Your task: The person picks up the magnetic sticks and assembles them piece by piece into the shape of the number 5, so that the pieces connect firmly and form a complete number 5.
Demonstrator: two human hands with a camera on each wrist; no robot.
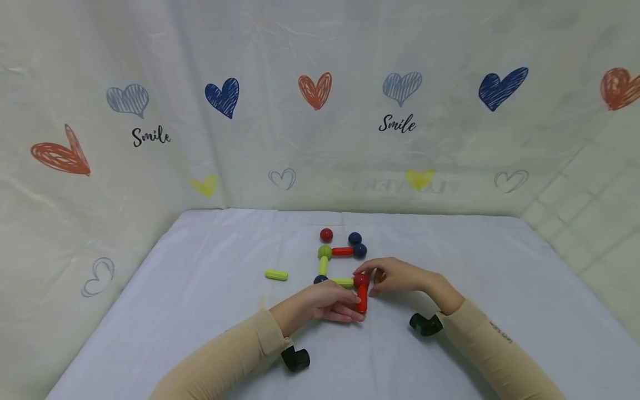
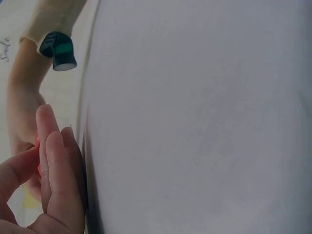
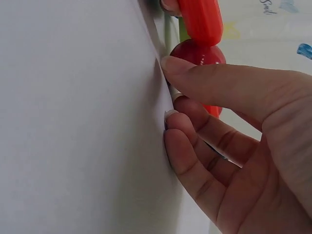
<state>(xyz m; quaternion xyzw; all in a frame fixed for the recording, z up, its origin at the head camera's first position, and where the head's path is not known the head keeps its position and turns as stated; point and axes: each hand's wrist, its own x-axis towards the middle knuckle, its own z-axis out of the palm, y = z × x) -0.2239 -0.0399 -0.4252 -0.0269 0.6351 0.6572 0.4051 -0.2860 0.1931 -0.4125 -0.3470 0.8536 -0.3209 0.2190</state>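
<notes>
My left hand [image 1: 332, 303] pinches a red stick [image 1: 362, 300] between thumb and fingers. The stick meets a red ball [image 1: 361, 279], which my right hand [image 1: 397, 276] holds with its thumb and index finger. From that ball a yellow-green stick [image 1: 343, 282] runs left to a dark blue ball [image 1: 320, 279], partly behind my left hand. Another yellow-green stick [image 1: 323, 266] leads up to a green ball [image 1: 325, 251], and a second red stick [image 1: 342, 251] joins that to another dark blue ball [image 1: 360, 250]. In the right wrist view, my thumb covers part of the red ball [image 3: 214, 54].
A loose red ball [image 1: 326, 234] and a loose dark blue ball [image 1: 355, 239] lie behind the joined pieces. One loose yellow-green stick [image 1: 276, 274] lies to the left. A white cloth covers the table [image 1: 450, 244]; a curtain [image 1: 320, 150] with hearts hangs behind.
</notes>
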